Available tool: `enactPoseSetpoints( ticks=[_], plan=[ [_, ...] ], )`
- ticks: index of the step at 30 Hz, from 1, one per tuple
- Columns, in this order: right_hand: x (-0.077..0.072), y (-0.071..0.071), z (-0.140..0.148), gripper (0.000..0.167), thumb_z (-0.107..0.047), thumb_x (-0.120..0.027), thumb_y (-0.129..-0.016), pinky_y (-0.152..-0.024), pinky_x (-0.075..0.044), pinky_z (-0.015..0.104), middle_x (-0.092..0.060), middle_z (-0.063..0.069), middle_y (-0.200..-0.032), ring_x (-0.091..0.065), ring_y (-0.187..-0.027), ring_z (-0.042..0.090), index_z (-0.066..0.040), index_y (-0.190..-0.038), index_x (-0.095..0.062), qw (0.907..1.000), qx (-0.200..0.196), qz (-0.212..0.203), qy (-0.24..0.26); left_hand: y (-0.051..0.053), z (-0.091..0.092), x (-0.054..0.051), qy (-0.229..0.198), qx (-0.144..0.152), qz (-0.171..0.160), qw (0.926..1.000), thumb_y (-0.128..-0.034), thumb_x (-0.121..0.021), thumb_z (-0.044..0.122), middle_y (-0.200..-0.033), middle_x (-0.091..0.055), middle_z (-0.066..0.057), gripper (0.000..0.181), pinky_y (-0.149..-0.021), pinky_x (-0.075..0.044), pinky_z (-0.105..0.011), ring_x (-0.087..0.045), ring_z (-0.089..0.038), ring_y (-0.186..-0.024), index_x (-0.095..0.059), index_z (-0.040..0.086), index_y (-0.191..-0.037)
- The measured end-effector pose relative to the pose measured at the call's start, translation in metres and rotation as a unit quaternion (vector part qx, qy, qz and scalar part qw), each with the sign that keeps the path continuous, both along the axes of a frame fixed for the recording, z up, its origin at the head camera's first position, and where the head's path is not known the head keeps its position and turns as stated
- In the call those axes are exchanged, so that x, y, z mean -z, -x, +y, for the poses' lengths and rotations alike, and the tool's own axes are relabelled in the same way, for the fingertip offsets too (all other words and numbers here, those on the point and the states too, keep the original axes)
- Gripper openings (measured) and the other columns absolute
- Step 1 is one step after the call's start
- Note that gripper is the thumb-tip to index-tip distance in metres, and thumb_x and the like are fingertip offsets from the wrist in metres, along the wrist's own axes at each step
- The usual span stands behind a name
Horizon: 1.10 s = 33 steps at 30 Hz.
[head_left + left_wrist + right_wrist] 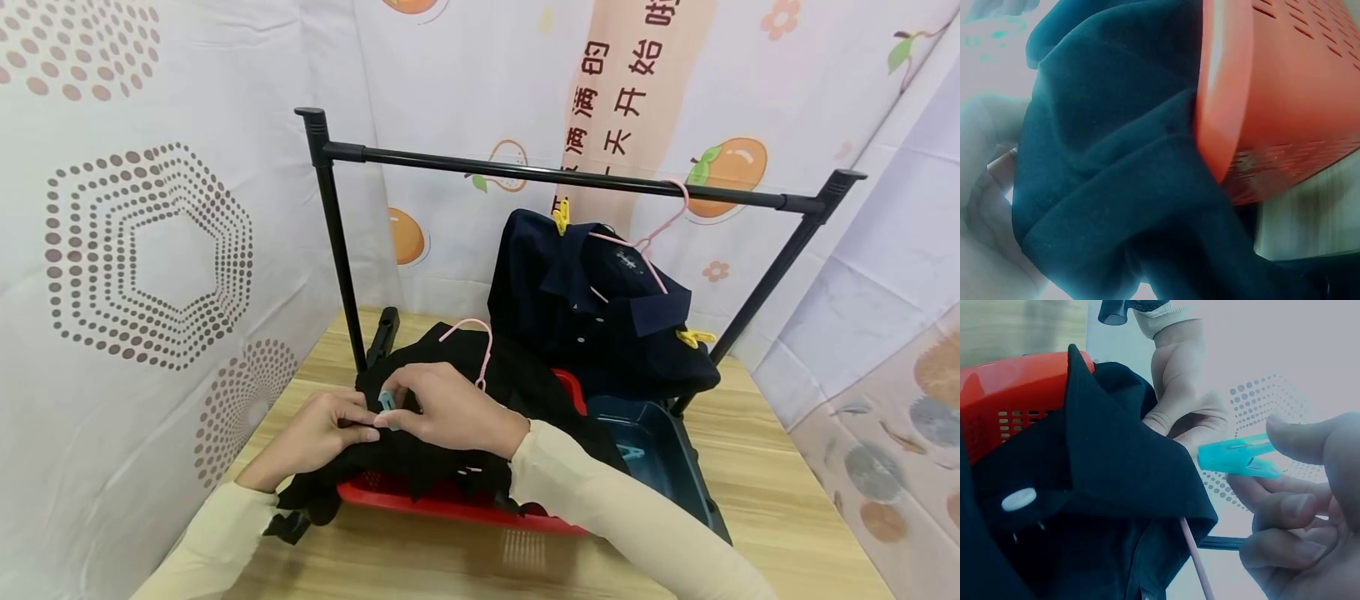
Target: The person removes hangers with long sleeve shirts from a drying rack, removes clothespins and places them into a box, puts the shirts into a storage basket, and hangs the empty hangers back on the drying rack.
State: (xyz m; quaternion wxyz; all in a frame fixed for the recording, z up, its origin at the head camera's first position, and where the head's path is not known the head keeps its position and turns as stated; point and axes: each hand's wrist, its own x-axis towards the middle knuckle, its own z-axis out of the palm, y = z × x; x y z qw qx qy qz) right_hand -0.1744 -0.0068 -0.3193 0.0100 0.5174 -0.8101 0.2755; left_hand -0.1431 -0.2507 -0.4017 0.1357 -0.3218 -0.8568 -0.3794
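Observation:
A black shirt (495, 350) with a white button (1019, 499) lies over a red basket (465, 510), a pink hanger (491, 340) rising from its collar. At the shirt's left shoulder, my left hand (318, 429) pinches the cloth between thumb and fingers. My right hand (450, 408) pinches a light-blue clothespin (1238, 456) by its handle ends, close to the left hand's fingertips. In the right wrist view the clothespin's tip is by the shirt's edge; whether it bites the cloth I cannot tell. Dark cloth (1110, 144) hides part of my left hand in the left wrist view.
Behind, a navy shirt (540, 283) with yellow clothespins (561, 217) hangs by a pink hanger from a black rack bar (480, 168). To the right sits a dark blue tray (675, 475) holding a light-blue clothespin (631, 452). Rack posts (339, 242) stand on both sides.

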Motion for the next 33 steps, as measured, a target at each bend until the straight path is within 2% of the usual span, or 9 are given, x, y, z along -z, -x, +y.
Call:
enactPoseSetpoints(
  ticks=[6,11,18,26,33],
  plan=[
    [-0.002,0.001,0.007,0.027,-0.03,-0.076,-0.096,-0.067,-0.048,0.015,-0.071,-0.01,-0.092,-0.058,-0.073,-0.001,-0.011,-0.113,-0.074,0.9999,0.004,-0.011,-0.001,-0.001,0.0,0.002,-0.003,-0.006,-0.012,0.9999,-0.0807,-0.084,0.001,-0.069,-0.052,0.018,0.022,-0.054,-0.039,-0.022,-0.042,-0.002,-0.061,-0.085,0.015,-0.097],
    [-0.002,0.001,0.015,0.029,-0.032,-0.077,-0.095,-0.07,-0.05,0.013,-0.071,-0.012,-0.093,-0.06,-0.08,-0.003,-0.01,-0.114,-0.074,0.9998,0.01,-0.018,-0.006,0.0,0.0,0.004,-0.003,-0.01,-0.022,0.9997,-0.0814,-0.084,0.001,-0.072,-0.056,0.018,0.018,-0.054,-0.042,-0.023,-0.046,-0.003,-0.062,-0.084,0.01,-0.097],
    [0.001,0.001,0.032,0.026,-0.031,-0.078,-0.094,-0.074,-0.052,0.019,-0.071,-0.011,-0.096,-0.062,-0.084,0.001,-0.013,-0.112,-0.074,0.9993,0.027,-0.025,0.006,0.001,0.0,0.005,-0.004,-0.013,-0.019,0.9997,-0.0806,-0.085,0.001,-0.072,-0.056,0.018,0.017,-0.055,-0.042,-0.023,-0.046,-0.003,-0.064,-0.084,0.01,-0.095],
    [0.001,-0.002,0.05,0.026,-0.027,-0.079,-0.094,-0.065,-0.052,0.022,-0.072,-0.01,-0.098,-0.063,-0.082,0.006,-0.011,-0.113,-0.075,0.998,0.037,-0.039,0.034,0.002,0.0,0.002,-0.003,-0.015,-0.009,0.9998,-0.0797,-0.086,0.001,-0.071,-0.056,0.018,0.017,-0.055,-0.041,-0.022,-0.044,-0.003,-0.063,-0.084,0.01,-0.094],
    [0.001,-0.004,0.06,0.026,-0.028,-0.079,-0.093,-0.056,-0.045,0.024,-0.072,-0.011,-0.097,-0.055,-0.067,0.009,-0.012,-0.113,-0.075,0.9971,0.059,-0.039,0.029,0.002,0.0,0.004,-0.002,-0.016,-0.012,0.9998,-0.0797,-0.086,0.001,-0.072,-0.056,0.018,0.017,-0.054,-0.041,-0.022,-0.044,-0.002,-0.063,-0.084,0.01,-0.094]
  ],
)
